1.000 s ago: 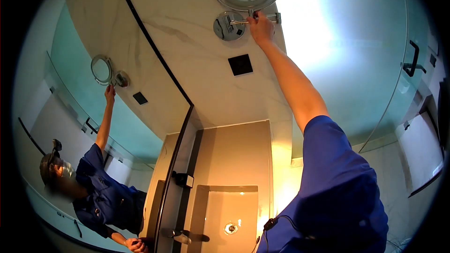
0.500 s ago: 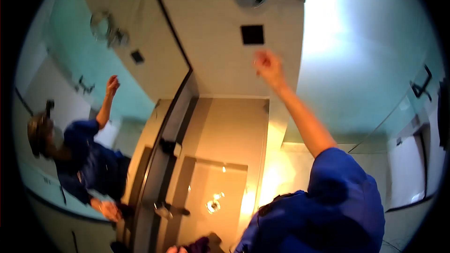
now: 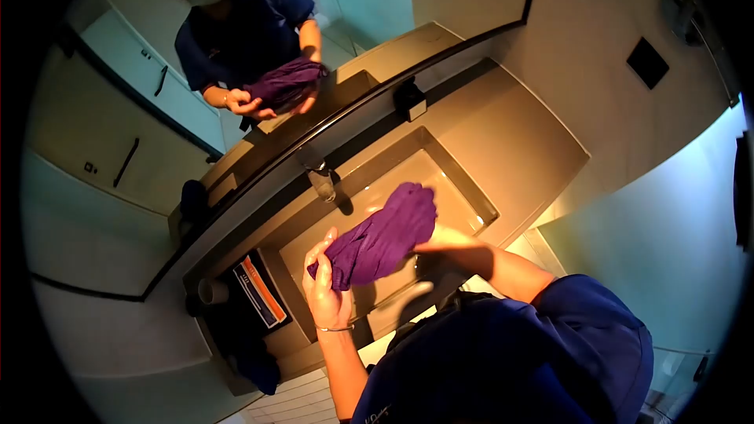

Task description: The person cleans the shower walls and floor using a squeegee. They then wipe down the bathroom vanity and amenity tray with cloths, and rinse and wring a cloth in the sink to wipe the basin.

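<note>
Taking the purple cloth as the clock's centre, a pale, rounded cup-shaped vessel (image 3: 212, 291) stood between eight and nine o'clock, and a flat card printed in orange, white and dark blue (image 3: 261, 290) lay near eight. The bare left hand (image 3: 325, 286), a thin band at its wrist, gripped the cloth's lower left end from between seven and eight. A shiny metal tap (image 3: 320, 181) rose between ten and eleven. The bunched purple fabric cloth (image 3: 381, 240) was held over a rectangular beige basin (image 3: 462, 174), sunk into a beige surface (image 3: 534, 145). A small black-and-white box (image 3: 411, 102) sat just past twelve. The bare right hand (image 3: 437, 237) was at three, against the cloth, which hid its fingers, so their closure could not be told. A black square plate (image 3: 648, 63) was on the wall near two.
</note>
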